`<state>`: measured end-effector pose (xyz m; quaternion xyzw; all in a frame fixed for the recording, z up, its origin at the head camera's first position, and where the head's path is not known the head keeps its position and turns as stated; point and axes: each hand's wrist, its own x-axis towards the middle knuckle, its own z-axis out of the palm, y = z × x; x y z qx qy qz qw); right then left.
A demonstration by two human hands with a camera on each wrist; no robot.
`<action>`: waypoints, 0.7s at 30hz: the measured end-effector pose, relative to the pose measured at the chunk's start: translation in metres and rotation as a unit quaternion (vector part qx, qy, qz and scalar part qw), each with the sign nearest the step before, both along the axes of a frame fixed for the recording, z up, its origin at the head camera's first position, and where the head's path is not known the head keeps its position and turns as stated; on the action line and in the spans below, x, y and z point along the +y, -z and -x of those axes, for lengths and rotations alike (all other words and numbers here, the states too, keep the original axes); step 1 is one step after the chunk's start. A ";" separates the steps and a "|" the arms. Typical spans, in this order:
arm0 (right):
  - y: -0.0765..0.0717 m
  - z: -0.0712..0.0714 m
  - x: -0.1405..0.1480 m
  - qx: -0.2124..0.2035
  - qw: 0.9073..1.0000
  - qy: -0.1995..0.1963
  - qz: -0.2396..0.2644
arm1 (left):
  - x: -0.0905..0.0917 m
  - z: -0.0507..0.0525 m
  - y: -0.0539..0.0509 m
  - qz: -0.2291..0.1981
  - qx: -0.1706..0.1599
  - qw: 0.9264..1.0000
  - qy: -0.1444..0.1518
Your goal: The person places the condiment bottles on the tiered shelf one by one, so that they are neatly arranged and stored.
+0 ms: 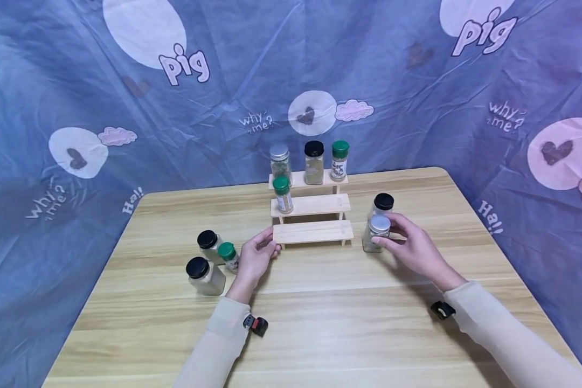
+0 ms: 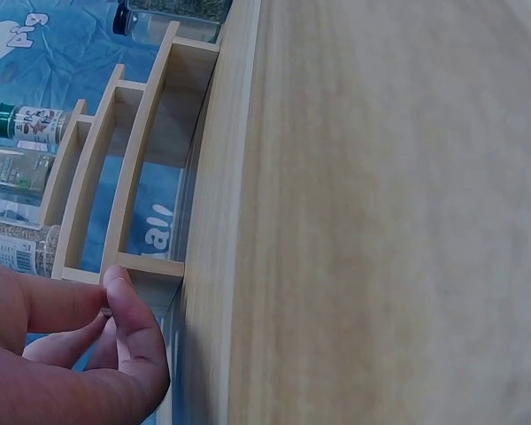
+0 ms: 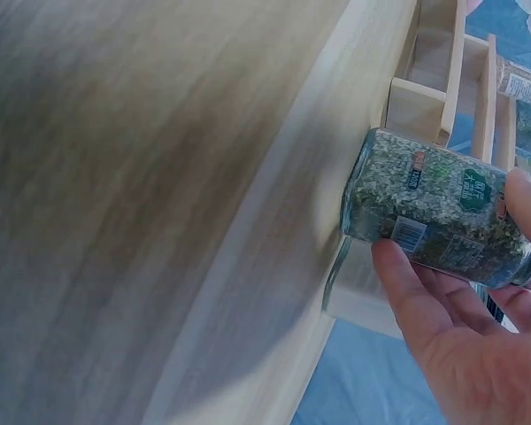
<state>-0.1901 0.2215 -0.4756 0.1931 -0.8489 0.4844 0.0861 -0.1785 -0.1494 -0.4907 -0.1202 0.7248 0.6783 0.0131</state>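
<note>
My right hand grips a glass spice jar with a silver lid, standing right of the stepped wooden rack. Dried green herbs fill this jar in the right wrist view, with the thumb on one side and fingers on the other. Just behind it is a black-lidded jar, partly hidden. At the rack's left front end, my left hand pinches the corner of the lowest tier between thumb and forefinger. A green-lidded jar stands at the left of the middle tier.
On the top tier stand a silver-lidded jar, a black-lidded jar and a green-lidded jar. Left of my left hand are two black-lidded jars and a small green-lidded jar. A blue printed cloth hangs behind the wooden table.
</note>
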 end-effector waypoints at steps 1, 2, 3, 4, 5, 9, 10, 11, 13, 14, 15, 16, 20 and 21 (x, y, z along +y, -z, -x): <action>0.000 0.000 -0.001 0.002 1.000 0.001 -0.002 | 0.000 0.000 0.001 -0.001 0.001 1.000 0.000; -0.001 0.000 -0.001 0.005 1.000 0.004 -0.004 | 0.000 0.000 0.001 -0.001 0.003 1.000 0.000; -0.002 0.000 -0.002 0.009 1.000 0.006 -0.005 | -0.001 0.001 0.001 -0.002 0.005 1.000 0.001; -0.004 0.000 -0.003 0.012 1.000 0.008 -0.006 | -0.001 0.001 0.002 -0.002 0.007 1.000 0.001; -0.006 0.000 -0.005 0.015 1.000 0.009 -0.007 | -0.001 0.001 0.002 -0.002 0.008 1.000 0.002; -0.020 0.002 -0.011 0.030 0.999 0.013 -0.005 | -0.001 0.002 0.002 -0.004 0.008 1.000 0.001; -0.023 0.003 -0.013 0.031 0.999 0.012 -0.003 | 0.000 0.002 0.002 -0.004 0.007 1.000 0.001; -0.027 0.004 -0.015 0.032 0.999 0.011 -0.001 | 0.000 0.002 0.003 -0.004 0.005 1.000 -0.001; -0.035 0.007 -0.020 0.031 0.999 0.008 0.005 | 0.000 0.002 0.003 -0.003 0.005 1.000 -0.002; -0.038 0.009 -0.023 0.028 1.000 0.005 0.010 | 0.000 0.003 0.003 -0.002 0.006 1.000 -0.002; -0.041 0.010 -0.025 0.026 1.000 0.003 0.014 | 0.000 0.003 0.003 -0.001 0.006 1.000 -0.002; -0.044 0.012 -0.028 0.024 1.000 0.000 0.017 | 0.000 0.003 0.003 0.000 0.006 1.000 -0.002; -0.055 0.020 -0.042 0.015 1.000 -0.009 0.026 | 0.000 0.003 0.004 0.003 0.007 1.000 -0.004; -0.057 0.023 -0.047 0.012 0.999 -0.010 0.028 | 0.000 0.003 0.004 0.005 0.007 1.000 -0.004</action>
